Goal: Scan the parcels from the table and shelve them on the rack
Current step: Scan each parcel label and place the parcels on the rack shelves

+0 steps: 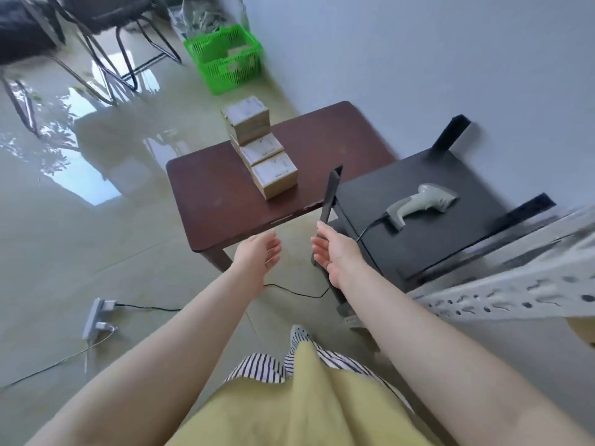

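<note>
Several brown parcels with white labels (261, 152) stand in a row and a stack on the dark brown table (212, 201). A grey handheld scanner (418, 202) lies on the black shelf (450, 239) of the rack, its cable running off the edge. My left hand (257, 252) hangs in the air just in front of the table's near edge, fingers relaxed and empty. My right hand (331, 252) is beside the rack's black upright post (330, 194), palm turned inward, fingers straight and holding nothing.
A green plastic basket (225, 59) with parcels sits on the floor by the wall. A white perforated metal rail (515, 291) crosses at right. A power strip (98, 317) and cables lie on the glossy floor. Chair legs (106, 59) stand at far left.
</note>
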### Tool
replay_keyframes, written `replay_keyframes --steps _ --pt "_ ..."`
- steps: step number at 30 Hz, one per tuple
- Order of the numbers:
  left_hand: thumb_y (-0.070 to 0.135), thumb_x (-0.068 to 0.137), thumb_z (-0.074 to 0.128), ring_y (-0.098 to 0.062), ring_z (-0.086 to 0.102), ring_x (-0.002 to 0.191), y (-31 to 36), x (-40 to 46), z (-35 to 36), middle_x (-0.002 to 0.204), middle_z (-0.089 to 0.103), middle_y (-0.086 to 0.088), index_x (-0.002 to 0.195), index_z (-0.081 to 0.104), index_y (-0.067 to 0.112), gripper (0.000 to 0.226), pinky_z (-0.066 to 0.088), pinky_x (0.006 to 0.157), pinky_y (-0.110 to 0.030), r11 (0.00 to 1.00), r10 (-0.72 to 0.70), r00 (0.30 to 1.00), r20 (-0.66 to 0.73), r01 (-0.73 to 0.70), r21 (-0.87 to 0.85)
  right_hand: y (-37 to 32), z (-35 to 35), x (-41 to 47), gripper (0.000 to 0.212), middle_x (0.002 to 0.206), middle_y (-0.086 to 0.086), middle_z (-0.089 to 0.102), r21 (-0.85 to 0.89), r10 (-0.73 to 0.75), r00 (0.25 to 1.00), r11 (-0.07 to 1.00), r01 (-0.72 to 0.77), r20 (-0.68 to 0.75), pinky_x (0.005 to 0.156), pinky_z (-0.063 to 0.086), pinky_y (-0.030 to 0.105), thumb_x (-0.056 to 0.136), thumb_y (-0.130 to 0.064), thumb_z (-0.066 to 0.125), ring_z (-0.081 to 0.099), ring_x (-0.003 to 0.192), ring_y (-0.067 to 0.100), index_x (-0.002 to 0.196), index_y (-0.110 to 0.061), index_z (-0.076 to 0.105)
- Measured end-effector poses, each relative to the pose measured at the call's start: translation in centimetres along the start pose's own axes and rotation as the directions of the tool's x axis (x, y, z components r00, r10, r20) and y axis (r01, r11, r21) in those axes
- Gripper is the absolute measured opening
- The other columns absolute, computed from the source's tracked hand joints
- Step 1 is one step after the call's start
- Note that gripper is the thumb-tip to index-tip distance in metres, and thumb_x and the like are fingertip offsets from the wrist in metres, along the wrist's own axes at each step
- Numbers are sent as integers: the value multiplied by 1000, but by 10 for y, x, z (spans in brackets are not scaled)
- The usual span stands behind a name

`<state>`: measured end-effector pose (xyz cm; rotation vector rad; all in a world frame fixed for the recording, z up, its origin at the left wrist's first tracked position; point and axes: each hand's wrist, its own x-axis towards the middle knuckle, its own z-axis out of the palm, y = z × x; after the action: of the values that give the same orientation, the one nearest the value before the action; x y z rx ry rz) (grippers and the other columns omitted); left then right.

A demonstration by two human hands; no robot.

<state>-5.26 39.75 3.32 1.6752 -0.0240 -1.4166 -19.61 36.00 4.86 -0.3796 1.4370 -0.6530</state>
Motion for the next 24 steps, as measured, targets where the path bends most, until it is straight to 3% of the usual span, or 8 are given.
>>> replay_keyframes --steps 8,12,16,21,24 --pt "28 97 67 -14 65 83 55 73 17 96 64 -4 118 59 8 30 53 68 -24 999 -47 998 -49 48 18 -51 52 64 17 89 1 63 -43 38 999 998 -38 -4 73 49 22 94 -34 68 57 76 11 88 -22 58" --pt "31 98 67 -19 65 97 84 113 32 112 63 -8 127 55 7 39 54 83 -30 994 -69 997 -36 72 87 -67 71 97 12 82 -1 58 -49 43 999 998 -43 -15 64 45 19 96 -33 65 52 69 8 90 -26 58" --pt "33 97 68 -21 62 108 110 160 43 119 59 -8 131 54 12 42 53 103 -36 978 -97 994 -44 104 183 -75 92 139 18 89 -1 57 -91 39 998 995 -44 -56 66 44 20 97 -36 61 50 76 11 110 -23 61" --pt "36 96 69 -17 61 104 134 227 42 100 58 1 139 53 11 53 51 106 -35 953 -149 986 -80 165 253 -74 130 206 34 95 -4 54 -74 72 987 994 -83 -144 71 44 23 98 -40 59 49 79 11 127 -24 60" --pt "37 96 69 -19 60 113 140 260 38 115 59 -3 147 47 10 61 47 111 -38 941 -177 981 -80 192 277 -75 146 242 43 116 -2 54 -42 48 982 998 -57 -184 90 48 30 98 -42 58 55 99 14 138 -25 55"
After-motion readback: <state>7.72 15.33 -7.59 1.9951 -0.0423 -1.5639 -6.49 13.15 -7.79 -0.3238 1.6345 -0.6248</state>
